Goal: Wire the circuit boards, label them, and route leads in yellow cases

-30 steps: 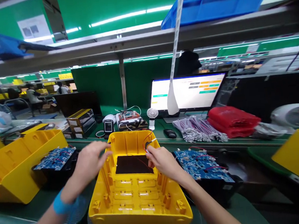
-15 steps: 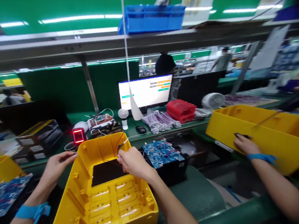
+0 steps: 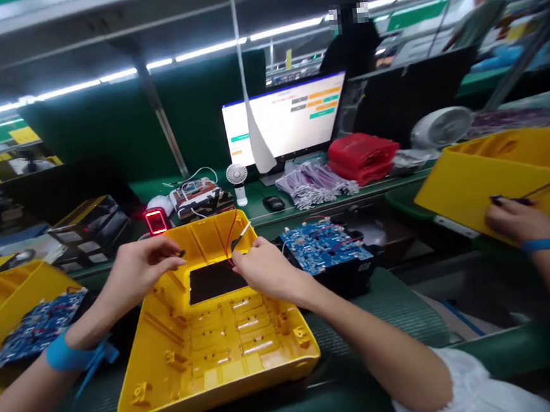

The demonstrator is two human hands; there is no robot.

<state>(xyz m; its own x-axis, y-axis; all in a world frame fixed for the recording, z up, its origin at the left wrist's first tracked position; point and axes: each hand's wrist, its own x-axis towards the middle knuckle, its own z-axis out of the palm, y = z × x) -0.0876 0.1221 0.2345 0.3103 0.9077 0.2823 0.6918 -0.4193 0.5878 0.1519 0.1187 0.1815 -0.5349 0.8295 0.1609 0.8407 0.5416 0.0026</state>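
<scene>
An open yellow plastic housing (image 3: 229, 355) lies on the green belt in front of me, with a black panel (image 3: 212, 282) in its floor. My right hand (image 3: 265, 271) is closed in a pinch on a red and black wire (image 3: 232, 235) with a white plug, over the housing's far right wall. My left hand (image 3: 140, 270) hovers at the far left wall, fingers curled together in a pinch; what they hold is too small to see. A blue strap circles my left wrist.
A blue circuit board on a black block (image 3: 328, 249) sits right of the housing. Another blue board (image 3: 36, 323) and a yellow housing lie at left. A co-worker's hand (image 3: 518, 218) touches a yellow housing (image 3: 492, 176) at right. Behind: monitor (image 3: 285, 119), red-lit scanner (image 3: 156, 220), small fan, mouse, wire bundles, red bags.
The view swung right and then tilted down. My left hand came back onto the housing's far left wall. My right hand still pinches the wire. A co-worker's hand came into view.
</scene>
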